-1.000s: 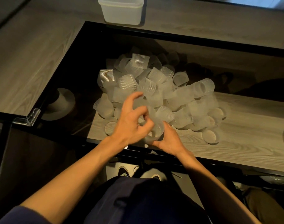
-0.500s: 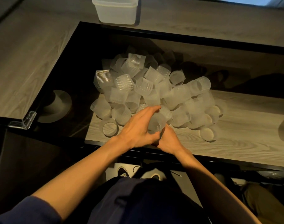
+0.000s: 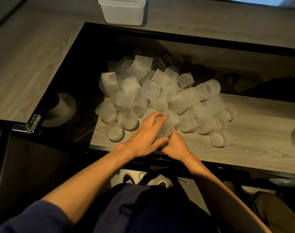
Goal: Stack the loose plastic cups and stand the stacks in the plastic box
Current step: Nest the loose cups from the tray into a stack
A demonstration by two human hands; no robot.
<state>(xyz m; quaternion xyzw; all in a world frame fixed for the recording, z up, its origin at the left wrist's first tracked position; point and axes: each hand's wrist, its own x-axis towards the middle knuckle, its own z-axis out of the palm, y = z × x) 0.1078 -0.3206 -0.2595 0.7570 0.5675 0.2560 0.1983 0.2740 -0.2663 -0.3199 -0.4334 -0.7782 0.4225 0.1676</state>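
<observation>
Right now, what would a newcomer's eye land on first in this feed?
The big pile of cups in the middle of the view, frosted and ribbed, lying every which way. At its near edge the left hand and right hand close around one cup. The box stands apart at the far edge, well away from the pile.

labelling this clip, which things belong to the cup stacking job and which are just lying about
Job: heap of frosted ribbed plastic cups; held cup in left hand and right hand; translucent plastic box.
Lying about: clear plastic corner guard; dark sneakers.
</observation>
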